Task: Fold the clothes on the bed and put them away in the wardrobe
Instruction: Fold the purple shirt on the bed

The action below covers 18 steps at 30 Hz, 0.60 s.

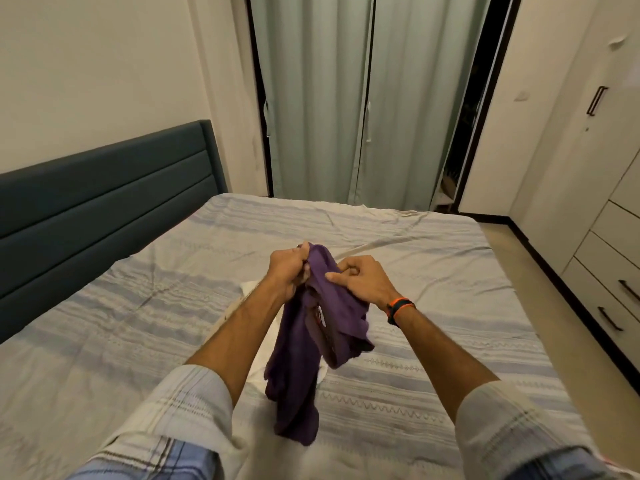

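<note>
Headboard [104, 188] far left, striped bed [433, 271] spread out under my arms. My left hand [289, 271] is fisted tight around the top edge of the purple shirt [298, 358], which bunches up just right of my knuckles. The shirt hangs down between both hands, over a white cloth [251, 287] lying on the bed. My right hand [363, 278] pinches the fabric, orange wristband [400, 308] behind it. Wardrobe [609, 209] far right.

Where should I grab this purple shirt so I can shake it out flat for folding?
Judging by the bunched purple shirt hanging from both hands, pinch its top edge at two spread points, left hand leftward, right hand rightward, so it hangs open.
</note>
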Each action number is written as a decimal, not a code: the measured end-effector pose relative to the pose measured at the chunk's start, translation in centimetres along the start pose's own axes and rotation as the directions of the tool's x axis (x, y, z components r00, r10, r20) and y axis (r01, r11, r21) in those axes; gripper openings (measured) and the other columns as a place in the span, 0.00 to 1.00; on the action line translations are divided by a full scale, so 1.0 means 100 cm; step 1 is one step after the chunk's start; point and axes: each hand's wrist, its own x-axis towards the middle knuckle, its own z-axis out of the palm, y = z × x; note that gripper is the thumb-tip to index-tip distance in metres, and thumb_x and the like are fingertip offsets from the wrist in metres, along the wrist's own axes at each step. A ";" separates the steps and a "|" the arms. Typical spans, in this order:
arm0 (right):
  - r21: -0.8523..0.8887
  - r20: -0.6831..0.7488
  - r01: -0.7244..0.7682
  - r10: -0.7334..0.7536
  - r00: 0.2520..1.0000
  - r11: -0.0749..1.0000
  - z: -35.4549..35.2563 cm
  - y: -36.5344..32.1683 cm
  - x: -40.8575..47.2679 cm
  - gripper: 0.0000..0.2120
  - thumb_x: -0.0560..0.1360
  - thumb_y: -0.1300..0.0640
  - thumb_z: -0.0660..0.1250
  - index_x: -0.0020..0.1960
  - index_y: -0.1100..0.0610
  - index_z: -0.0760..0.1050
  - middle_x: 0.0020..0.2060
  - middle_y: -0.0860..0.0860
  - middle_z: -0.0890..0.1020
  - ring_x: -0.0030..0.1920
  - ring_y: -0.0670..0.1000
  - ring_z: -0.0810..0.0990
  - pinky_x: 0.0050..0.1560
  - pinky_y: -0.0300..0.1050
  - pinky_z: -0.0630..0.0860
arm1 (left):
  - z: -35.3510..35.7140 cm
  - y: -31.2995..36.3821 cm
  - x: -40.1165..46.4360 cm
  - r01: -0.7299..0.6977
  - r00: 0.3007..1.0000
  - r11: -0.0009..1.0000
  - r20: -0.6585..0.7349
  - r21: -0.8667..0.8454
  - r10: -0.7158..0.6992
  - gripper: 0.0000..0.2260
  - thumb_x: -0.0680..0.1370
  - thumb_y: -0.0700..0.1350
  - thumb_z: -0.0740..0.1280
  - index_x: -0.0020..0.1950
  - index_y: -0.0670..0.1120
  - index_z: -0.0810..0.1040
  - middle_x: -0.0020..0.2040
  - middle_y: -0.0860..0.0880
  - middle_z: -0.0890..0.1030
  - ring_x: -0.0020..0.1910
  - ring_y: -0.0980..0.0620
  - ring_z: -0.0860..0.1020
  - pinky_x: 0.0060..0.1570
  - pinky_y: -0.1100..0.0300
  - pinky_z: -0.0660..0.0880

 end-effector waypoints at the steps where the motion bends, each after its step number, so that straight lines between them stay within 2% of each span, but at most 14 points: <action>1: 0.045 -0.040 0.001 0.001 0.999 0.999 -0.001 0.000 0.004 0.10 0.71 0.49 0.76 0.37 0.54 0.81 0.28 0.47 0.79 0.33 0.46 0.76 0.40 0.42 0.74 | -0.003 -0.001 0.003 0.000 1.000 1.000 0.002 0.014 0.000 0.14 0.80 0.43 0.67 0.35 0.44 0.73 0.24 0.50 0.72 0.21 0.55 0.68 0.25 0.62 0.68; 4: 0.256 -0.071 -0.008 0.027 0.997 0.967 0.000 -0.005 0.013 0.12 0.76 0.54 0.72 0.36 0.56 0.78 0.29 0.50 0.77 0.32 0.48 0.73 0.36 0.43 0.71 | -0.015 -0.005 0.001 0.008 0.999 0.998 0.053 0.070 -0.012 0.10 0.79 0.45 0.69 0.39 0.43 0.78 0.32 0.46 0.78 0.30 0.52 0.74 0.33 0.59 0.72; 5: 0.336 -0.080 -0.005 0.033 0.996 0.942 0.001 -0.007 0.016 0.12 0.77 0.56 0.70 0.37 0.58 0.77 0.31 0.52 0.77 0.33 0.49 0.72 0.36 0.43 0.70 | -0.019 -0.008 -0.002 0.021 0.995 0.998 0.100 0.063 -0.027 0.08 0.78 0.47 0.70 0.43 0.43 0.80 0.37 0.45 0.80 0.35 0.51 0.76 0.39 0.57 0.75; 7: 0.474 -0.099 -0.017 0.072 0.992 0.880 0.003 -0.014 0.022 0.12 0.79 0.57 0.68 0.37 0.58 0.77 0.32 0.53 0.77 0.33 0.50 0.72 0.36 0.44 0.71 | -0.026 -0.015 -0.007 0.065 0.968 0.997 0.238 0.052 -0.075 0.11 0.75 0.48 0.73 0.50 0.42 0.80 0.44 0.43 0.82 0.43 0.49 0.78 0.47 0.55 0.75; 9: 0.582 -0.092 -0.054 0.131 0.987 0.811 0.006 -0.018 0.028 0.12 0.80 0.56 0.67 0.39 0.58 0.79 0.35 0.55 0.79 0.35 0.51 0.75 0.38 0.45 0.75 | -0.034 -0.021 -0.013 0.059 0.932 0.990 0.347 0.132 -0.102 0.11 0.74 0.45 0.75 0.51 0.40 0.80 0.46 0.43 0.83 0.43 0.49 0.81 0.46 0.58 0.77; 12: 0.682 -0.085 -0.056 0.156 0.984 0.729 0.009 -0.024 0.034 0.10 0.81 0.59 0.64 0.44 0.60 0.80 0.38 0.55 0.81 0.37 0.49 0.78 0.40 0.43 0.79 | -0.041 -0.027 -0.016 0.001 0.944 0.920 0.304 0.392 -0.130 0.18 0.72 0.40 0.77 0.58 0.41 0.77 0.49 0.43 0.84 0.41 0.51 0.82 0.37 0.61 0.78; 14: 0.704 -0.075 -0.034 0.123 0.990 0.709 0.011 -0.025 0.037 0.07 0.81 0.63 0.64 0.55 0.63 0.79 0.46 0.56 0.83 0.45 0.51 0.81 0.49 0.44 0.81 | -0.040 -0.030 -0.018 0.037 0.966 0.908 0.218 0.418 -0.140 0.19 0.73 0.38 0.75 0.60 0.46 0.72 0.51 0.45 0.82 0.44 0.50 0.81 0.38 0.59 0.77; 15: 0.686 -0.067 -0.034 0.109 0.992 0.727 0.011 -0.023 0.039 0.10 0.80 0.63 0.65 0.60 0.64 0.77 0.50 0.57 0.82 0.50 0.51 0.81 0.56 0.47 0.80 | -0.039 -0.031 -0.018 0.058 0.972 0.926 0.189 0.374 -0.137 0.18 0.74 0.36 0.73 0.59 0.48 0.70 0.49 0.46 0.81 0.44 0.49 0.80 0.39 0.58 0.77; 16: 0.631 -0.058 -0.040 0.098 0.994 0.775 0.010 -0.022 0.039 0.13 0.79 0.61 0.67 0.63 0.63 0.75 0.54 0.56 0.81 0.54 0.51 0.80 0.61 0.48 0.78 | -0.037 -0.031 -0.017 0.061 0.979 0.945 0.163 0.321 -0.119 0.18 0.75 0.34 0.70 0.59 0.49 0.70 0.47 0.46 0.81 0.43 0.49 0.78 0.39 0.57 0.75; 18: 0.375 -0.095 -0.025 0.065 0.993 0.927 0.009 -0.019 0.038 0.18 0.77 0.52 0.70 0.63 0.59 0.75 0.57 0.53 0.80 0.57 0.49 0.79 0.62 0.45 0.76 | -0.034 -0.032 -0.015 0.027 0.992 0.978 0.118 0.207 -0.052 0.15 0.75 0.32 0.68 0.55 0.49 0.72 0.43 0.46 0.80 0.39 0.49 0.77 0.35 0.58 0.72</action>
